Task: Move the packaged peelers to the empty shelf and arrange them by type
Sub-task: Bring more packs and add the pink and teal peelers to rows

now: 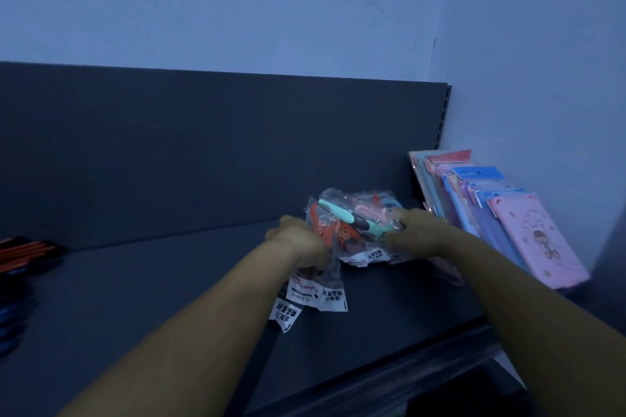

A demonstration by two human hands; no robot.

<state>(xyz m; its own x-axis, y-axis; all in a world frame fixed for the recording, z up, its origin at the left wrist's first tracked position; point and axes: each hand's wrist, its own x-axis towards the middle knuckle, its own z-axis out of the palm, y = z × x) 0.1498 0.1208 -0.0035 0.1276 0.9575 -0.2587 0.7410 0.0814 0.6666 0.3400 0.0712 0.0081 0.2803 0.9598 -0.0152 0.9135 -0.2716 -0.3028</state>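
Note:
A bunch of packaged peelers (pixel 352 217) in clear plastic bags sits over the dark shelf (pixel 169 298), with red, teal and pink handles showing and white label cards hanging toward me. My left hand (pixel 298 240) grips the left side of the bunch, around the red peelers. On the right side, my right hand (pixel 416 230) holds the bags with the teal and pink peelers. Both hands are curled round the plastic. Whether the bunch rests on the shelf or hangs just above it I cannot tell.
A row of pink and blue flat packaged items (pixel 501 210) leans at the shelf's right end, close to my right hand. Dark items with orange stripes (pixel 27 250) lie at the left edge. A dark back panel (pixel 203 152) rises behind the shelf.

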